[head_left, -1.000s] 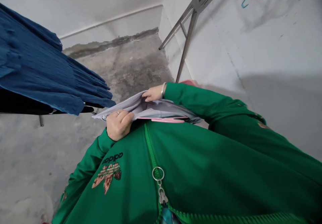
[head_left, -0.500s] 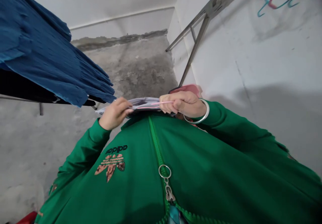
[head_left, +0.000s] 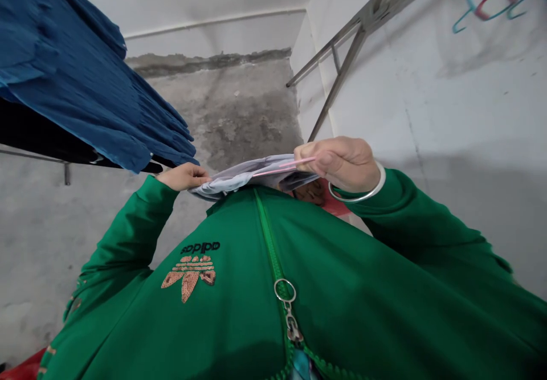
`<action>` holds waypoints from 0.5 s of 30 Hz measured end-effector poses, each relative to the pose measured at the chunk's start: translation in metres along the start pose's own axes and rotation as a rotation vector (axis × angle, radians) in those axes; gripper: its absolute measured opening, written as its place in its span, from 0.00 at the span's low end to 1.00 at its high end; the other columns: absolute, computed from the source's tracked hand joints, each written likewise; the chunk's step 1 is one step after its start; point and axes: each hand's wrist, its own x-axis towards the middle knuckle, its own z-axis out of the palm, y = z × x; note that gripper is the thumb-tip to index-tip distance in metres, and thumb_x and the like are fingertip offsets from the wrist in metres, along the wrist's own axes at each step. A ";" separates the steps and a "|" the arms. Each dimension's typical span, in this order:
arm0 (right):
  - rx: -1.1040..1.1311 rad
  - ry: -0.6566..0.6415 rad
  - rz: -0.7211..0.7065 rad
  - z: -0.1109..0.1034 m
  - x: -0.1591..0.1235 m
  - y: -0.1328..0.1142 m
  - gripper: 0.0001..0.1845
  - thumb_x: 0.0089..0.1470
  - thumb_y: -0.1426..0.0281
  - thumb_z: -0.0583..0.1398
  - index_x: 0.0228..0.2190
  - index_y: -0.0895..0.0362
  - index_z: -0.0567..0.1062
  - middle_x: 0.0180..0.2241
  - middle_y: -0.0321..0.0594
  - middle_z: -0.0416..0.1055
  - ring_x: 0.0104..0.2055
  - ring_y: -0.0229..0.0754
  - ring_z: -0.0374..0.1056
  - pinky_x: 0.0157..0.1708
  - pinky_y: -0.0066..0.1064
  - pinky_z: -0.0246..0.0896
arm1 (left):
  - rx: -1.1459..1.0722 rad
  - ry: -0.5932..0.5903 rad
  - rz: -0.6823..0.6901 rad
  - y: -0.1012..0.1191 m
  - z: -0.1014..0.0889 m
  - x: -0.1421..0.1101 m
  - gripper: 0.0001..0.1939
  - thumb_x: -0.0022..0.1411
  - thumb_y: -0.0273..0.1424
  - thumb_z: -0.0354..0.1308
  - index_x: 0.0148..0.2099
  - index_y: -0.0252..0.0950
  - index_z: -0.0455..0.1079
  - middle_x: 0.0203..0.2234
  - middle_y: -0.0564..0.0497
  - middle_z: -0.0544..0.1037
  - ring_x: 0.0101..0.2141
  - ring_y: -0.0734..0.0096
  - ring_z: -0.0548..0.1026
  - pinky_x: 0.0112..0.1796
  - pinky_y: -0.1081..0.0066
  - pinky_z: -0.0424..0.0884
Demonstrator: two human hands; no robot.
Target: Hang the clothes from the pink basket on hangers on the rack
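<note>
A pale grey garment (head_left: 243,178) lies bunched across the top of my chest, over my green zip jacket (head_left: 273,277). My left hand (head_left: 183,176) rests over its left end, fingers shut on the cloth. My right hand (head_left: 342,164), with a silver bangle (head_left: 356,185) on the wrist, pinches a thin pink hanger (head_left: 282,168) at the garment's right end. The rest of the hanger is hidden in the cloth. A red-pink piece (head_left: 329,200) shows below my right wrist, partly hidden by my hand and jacket.
A blue pleated garment (head_left: 64,66) and a black garment (head_left: 38,135) hang on a metal rail at left. A metal frame (head_left: 342,72) leans on the right wall, with coloured hangers (head_left: 496,4) above. Below lies a concrete floor (head_left: 231,118); a red item (head_left: 21,366) sits bottom left.
My right hand has moved up and right, drawing the pink hanger out along the garment. My left hand has flattened over the cloth, and the view has tilted slightly.
</note>
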 end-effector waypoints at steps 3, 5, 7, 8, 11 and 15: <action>0.001 0.010 -0.006 -0.002 0.001 -0.001 0.21 0.61 0.62 0.55 0.18 0.55 0.62 0.15 0.33 0.52 0.21 0.35 0.50 0.23 0.31 0.48 | -0.126 0.013 0.040 0.010 0.010 -0.004 0.19 0.47 0.47 0.61 0.29 0.35 0.68 0.18 0.56 0.66 0.20 0.78 0.60 0.21 0.76 0.55; -0.001 0.010 -0.009 -0.003 0.003 -0.002 0.21 0.60 0.61 0.55 0.18 0.55 0.62 0.15 0.32 0.51 0.20 0.35 0.51 0.23 0.31 0.48 | -0.254 0.037 0.075 0.013 0.016 -0.006 0.18 0.46 0.43 0.63 0.28 0.36 0.63 0.17 0.57 0.65 0.19 0.80 0.60 0.20 0.78 0.54; 0.006 0.016 -0.035 -0.004 0.004 -0.004 0.21 0.61 0.63 0.55 0.18 0.55 0.63 0.15 0.32 0.51 0.20 0.35 0.51 0.23 0.31 0.48 | -0.387 0.128 0.105 0.013 0.018 -0.007 0.17 0.44 0.38 0.65 0.29 0.36 0.60 0.17 0.59 0.64 0.18 0.80 0.60 0.20 0.79 0.54; 0.010 0.024 -0.058 -0.004 0.005 -0.005 0.20 0.61 0.64 0.55 0.18 0.56 0.63 0.15 0.32 0.51 0.20 0.35 0.51 0.23 0.31 0.48 | -0.445 0.214 0.122 0.012 0.017 -0.007 0.17 0.43 0.35 0.65 0.29 0.37 0.60 0.17 0.59 0.64 0.18 0.80 0.61 0.20 0.79 0.54; 0.014 0.063 -0.115 -0.005 0.007 -0.010 0.20 0.61 0.66 0.54 0.18 0.56 0.63 0.15 0.31 0.50 0.19 0.34 0.50 0.22 0.30 0.48 | -0.574 0.522 0.160 0.004 0.011 -0.009 0.16 0.43 0.31 0.63 0.33 0.37 0.60 0.18 0.58 0.65 0.17 0.80 0.61 0.19 0.79 0.54; -0.012 0.113 -0.095 -0.005 0.009 -0.013 0.23 0.59 0.61 0.57 0.16 0.55 0.61 0.13 0.30 0.48 0.17 0.34 0.49 0.20 0.31 0.50 | -0.549 0.739 0.165 -0.008 0.001 -0.007 0.13 0.45 0.31 0.59 0.35 0.37 0.62 0.18 0.57 0.65 0.17 0.78 0.61 0.18 0.77 0.55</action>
